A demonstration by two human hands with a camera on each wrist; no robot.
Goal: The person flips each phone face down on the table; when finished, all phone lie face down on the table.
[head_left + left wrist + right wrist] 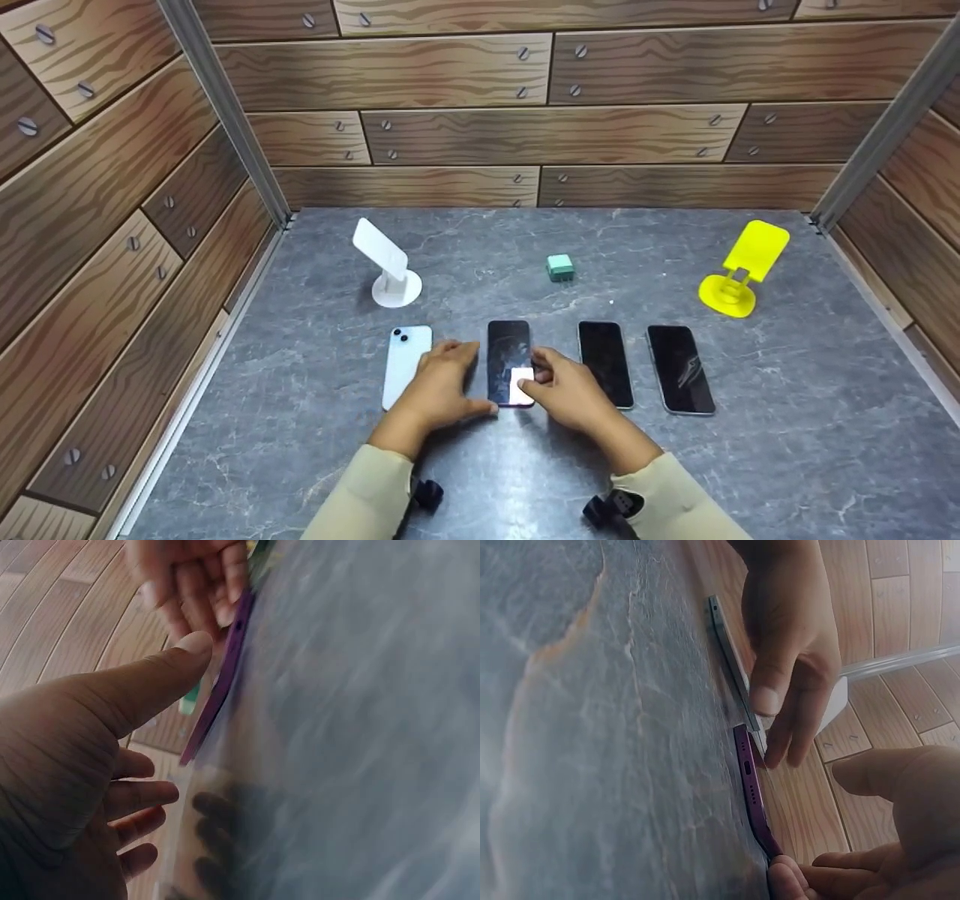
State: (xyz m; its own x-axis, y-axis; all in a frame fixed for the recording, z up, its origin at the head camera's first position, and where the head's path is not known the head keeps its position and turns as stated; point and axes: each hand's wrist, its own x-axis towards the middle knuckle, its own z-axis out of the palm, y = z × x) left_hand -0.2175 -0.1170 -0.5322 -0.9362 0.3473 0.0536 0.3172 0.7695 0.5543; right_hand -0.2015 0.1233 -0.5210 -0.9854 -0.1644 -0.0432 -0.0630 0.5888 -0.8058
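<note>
A purple-edged smartphone (508, 352) lies screen up on the grey table, between my two hands. A bright white patch covers its lower right corner. My left hand (446, 379) is at its left side, fingers spread and thumb near the lower left corner. Just left lies a light blue phone (405, 360), back up, partly behind that hand. My right hand (570, 390) is at the purple phone's right side. In the right wrist view, its fingertips (787, 877) touch the phone's purple edge (751, 791), while the thumb stays apart from it.
Two more dark-screened phones, one (606, 360) beside my right hand and another (681, 369) farther right, lie on the table (480, 472). Behind stand a white phone stand (395, 285), a small green block (560, 268) and a yellow phone stand (739, 274). Wood-patterned walls (450, 71) surround the table.
</note>
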